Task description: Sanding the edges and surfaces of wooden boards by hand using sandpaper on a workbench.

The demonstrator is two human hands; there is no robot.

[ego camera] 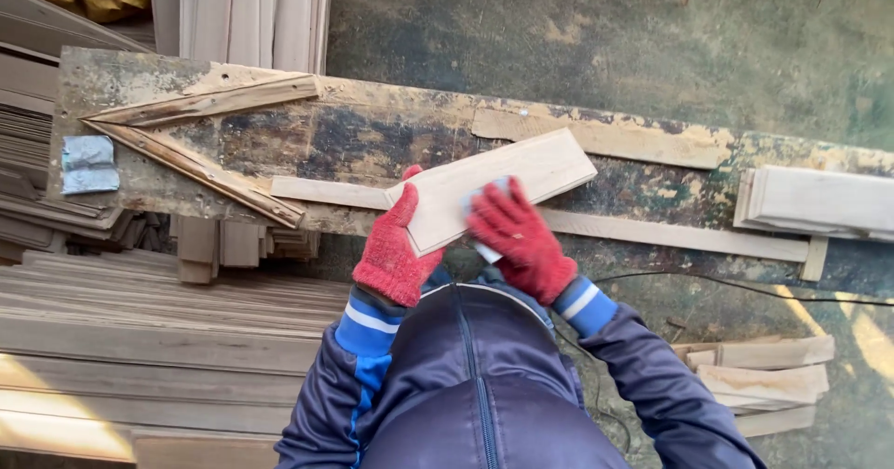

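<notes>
The head view looks straight down at a worn, paint-stained wooden surface (pixel 372 138) set across the frame.

The left hand (pixel 393 245), in a red knit glove, is curled around the near left end of a pale wooden board (pixel 494 185); the thumb lies on the board's top face and the other fingers wrap under its edge, so the hand is clenched on the board. The board lies slanted on the surface, its far end pointing up and to the right, its near end jutting over the surface's front edge toward the person's body.

The right hand (pixel 517 236), also in a red glove, presses flat on the board's top face near its middle, fingers bent down over a small pale pad or block (pixel 484 199) that peeks out from under the fingertips and the palm. What the pad is made of cannot be told.

A thin strip of wood (pixel 652 233) runs along the surface under the board. At the surface's left, two slats form a pointed wedge (pixel 200 134), and a folded grey-blue cloth (pixel 89 164) lies near the left end. A stack of pale boards (pixel 819 201) rests at the right end. More planks (pixel 140 329) lie stacked below on the left, and short offcuts (pixel 764 380) on the floor at the right.
</notes>
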